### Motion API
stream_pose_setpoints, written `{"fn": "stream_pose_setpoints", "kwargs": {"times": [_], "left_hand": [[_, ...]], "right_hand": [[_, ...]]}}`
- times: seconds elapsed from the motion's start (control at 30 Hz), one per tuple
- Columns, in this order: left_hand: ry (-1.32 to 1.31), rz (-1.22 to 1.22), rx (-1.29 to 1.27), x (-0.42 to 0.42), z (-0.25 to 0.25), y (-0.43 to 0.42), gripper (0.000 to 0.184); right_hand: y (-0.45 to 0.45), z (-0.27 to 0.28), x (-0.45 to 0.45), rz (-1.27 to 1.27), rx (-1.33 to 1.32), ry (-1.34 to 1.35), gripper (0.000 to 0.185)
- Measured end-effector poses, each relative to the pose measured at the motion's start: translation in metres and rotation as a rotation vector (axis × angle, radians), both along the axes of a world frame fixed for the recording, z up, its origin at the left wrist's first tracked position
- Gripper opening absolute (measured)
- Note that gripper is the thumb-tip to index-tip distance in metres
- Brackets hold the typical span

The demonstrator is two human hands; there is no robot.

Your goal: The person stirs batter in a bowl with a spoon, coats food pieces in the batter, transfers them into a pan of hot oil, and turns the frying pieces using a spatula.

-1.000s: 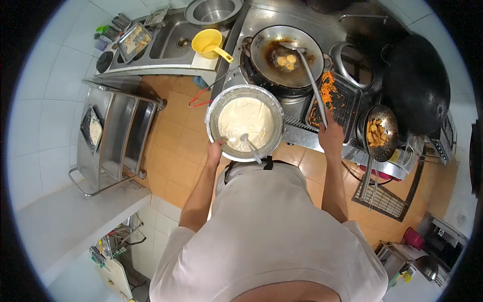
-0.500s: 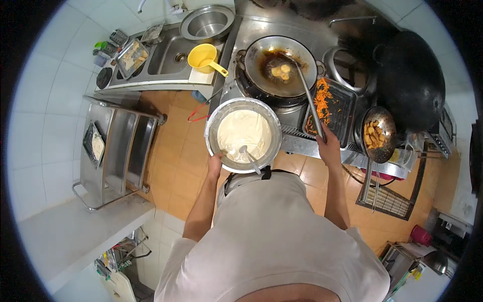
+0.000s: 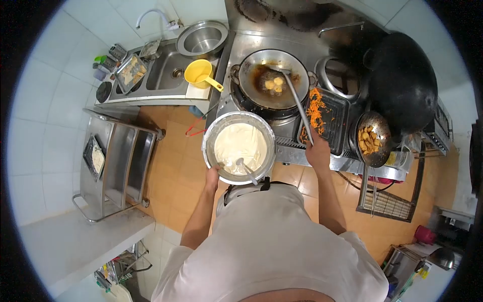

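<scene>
My left hand (image 3: pixel 213 177) is closed on the near left rim of a large metal bowl (image 3: pixel 207 137) of pale, creamy batter (image 3: pixel 240 143). A ladle (image 3: pixel 246 170) rests in that batter, its handle leaning over the near rim. With my right hand (image 3: pixel 318 151) I grip the lower end of a long-handled wok spatula (image 3: pixel 299 100). Its head is over the far right part of the wok (image 3: pixel 245 75), above dark oil. Several golden fried pieces (image 3: pixel 274 84) cluster in the oil beside it; whether the spatula touches them I cannot tell.
Right of the wok, a black tray (image 3: pixel 337 121) holds orange shreds (image 3: pixel 316 110). Beyond it sits a perforated strainer (image 3: pixel 381 132) of browned fried pieces. A yellow dipper (image 3: pixel 198 73) stands by the sink (image 3: pixel 168 65). A steel trolley (image 3: pixel 118 156) is at left.
The spatula head has swung to the left in the wok, and its handle slants more. My left hand stays on the bowl rim. The whole view has shifted slightly.
</scene>
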State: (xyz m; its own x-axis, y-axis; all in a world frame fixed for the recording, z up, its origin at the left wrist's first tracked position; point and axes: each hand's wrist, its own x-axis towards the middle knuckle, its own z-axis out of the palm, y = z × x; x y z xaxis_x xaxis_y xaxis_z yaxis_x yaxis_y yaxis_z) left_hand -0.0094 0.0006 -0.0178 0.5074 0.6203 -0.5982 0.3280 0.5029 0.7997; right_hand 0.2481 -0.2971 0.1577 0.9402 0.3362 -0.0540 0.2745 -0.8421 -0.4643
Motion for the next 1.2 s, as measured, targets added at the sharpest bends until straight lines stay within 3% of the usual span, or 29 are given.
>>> {"fn": "stream_pose_setpoints", "kwargs": {"times": [0.03, 0.1, 0.2, 0.3, 0.4, 0.5, 0.57, 0.63, 0.7, 0.77, 0.83, 0.93, 1.0, 1.1, 1.2], "left_hand": [[-0.038, -0.003, -0.043, 0.002, -0.008, 0.003, 0.045], [-0.05, -0.023, -0.041, 0.004, 0.024, -0.002, 0.053], [-0.044, -0.122, 0.045, -0.004, -0.009, 0.009, 0.057], [-0.164, -0.006, 0.06, 0.008, 0.06, -0.003, 0.063], [-0.14, 0.037, 0.197, 0.006, 0.055, 0.003, 0.064], [0.083, 0.088, 0.692, 0.018, 0.094, 0.004, 0.059], [-0.308, 0.018, 0.742, 0.042, 0.159, 0.008, 0.055], [-0.78, -0.268, 0.385, 0.071, 0.277, -0.005, 0.051], [-1.155, -0.608, 0.218, 0.083, 0.373, -0.027, 0.049], [-1.446, -0.848, 0.181, 0.095, 0.432, -0.045, 0.054], [-1.728, -0.911, 0.13, 0.101, 0.458, -0.073, 0.058], [-1.973, -0.765, 0.01, 0.099, 0.457, -0.127, 0.048], [-2.032, -0.684, -0.054, 0.094, 0.455, -0.14, 0.047], [-1.917, -0.634, -0.104, 0.083, 0.464, -0.142, 0.045], [-1.97, -0.596, 0.051, 0.082, 0.47, -0.145, 0.042]], "right_hand": [[0.006, -0.01, 0.002, 0.012, -0.067, -0.031, 0.055], [0.012, -0.016, 0.001, 0.014, -0.116, -0.012, 0.056], [0.014, -0.023, -0.002, 0.014, -0.16, 0.017, 0.059], [0.013, -0.034, -0.006, 0.038, -0.139, 0.009, 0.06], [0.013, -0.041, -0.011, 0.055, -0.122, 0.0, 0.059], [0.014, -0.043, -0.012, 0.056, -0.109, -0.016, 0.061], [0.01, -0.054, -0.013, 0.072, -0.09, -0.081, 0.062], [0.007, -0.053, -0.016, 0.063, -0.111, -0.03, 0.061], [0.012, -0.048, -0.016, 0.04, -0.1, -0.026, 0.059], [0.019, -0.043, -0.016, -0.02, -0.095, 0.052, 0.06], [0.015, -0.033, -0.016, -0.026, -0.086, 0.144, 0.06], [0.007, -0.058, -0.014, 0.045, -0.03, -0.034, 0.064], [0.008, -0.05, -0.016, 0.025, -0.03, -0.011, 0.066], [0.007, -0.052, -0.02, 0.006, -0.081, -0.03, 0.065], [0.011, -0.04, -0.024, -0.035, -0.094, 0.05, 0.065]]}}
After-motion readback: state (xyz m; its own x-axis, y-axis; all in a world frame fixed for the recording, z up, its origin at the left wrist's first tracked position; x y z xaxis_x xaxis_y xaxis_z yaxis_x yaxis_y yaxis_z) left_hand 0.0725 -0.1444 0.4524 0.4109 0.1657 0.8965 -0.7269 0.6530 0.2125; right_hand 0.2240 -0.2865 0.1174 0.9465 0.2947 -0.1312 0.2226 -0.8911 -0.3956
